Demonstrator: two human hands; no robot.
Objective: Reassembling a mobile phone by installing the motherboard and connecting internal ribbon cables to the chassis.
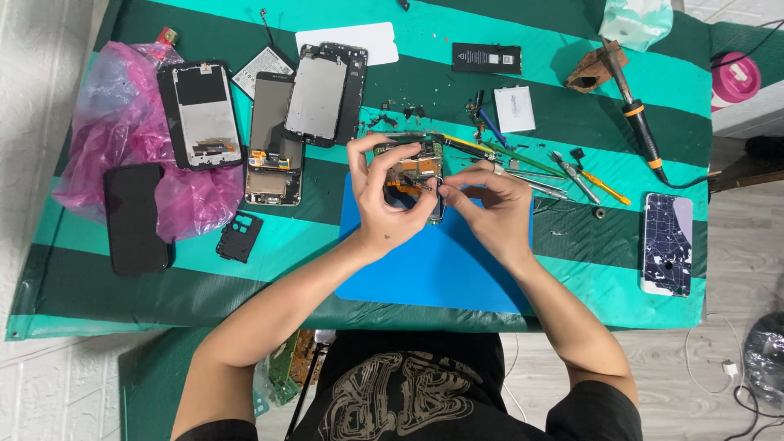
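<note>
Lying open over the far edge of a blue mat [433, 269], the dismantled phone [412, 163] shows its inside: green circuit board, orange-brown flat cable and small metal parts, with no back cover on it. It sits near the middle of the tabletop [572, 253], which is covered by a cloth with green and dark green stripes.

At the far left, a pink plastic bag [106, 106] carries a phone frame [200, 114], and a black phone [135, 216] lies face down beside it. Two more opened phones [298, 114] lie just right of the bag.

The left hand [384, 200] comes from below with the forearm bent inward. Its fingers are curled around the left side of the dismantled phone and hold it tilted up from the mat, with the thumb on the near edge. The right hand [490, 208] meets it from the other side. Its fingers are pinched close together at the phone's right edge; whether they grip a small tool or part, I cannot tell.

Further right lie screwdrivers [572, 175], a soldering iron [637, 122] and a phone with cracked back [667, 242].
</note>
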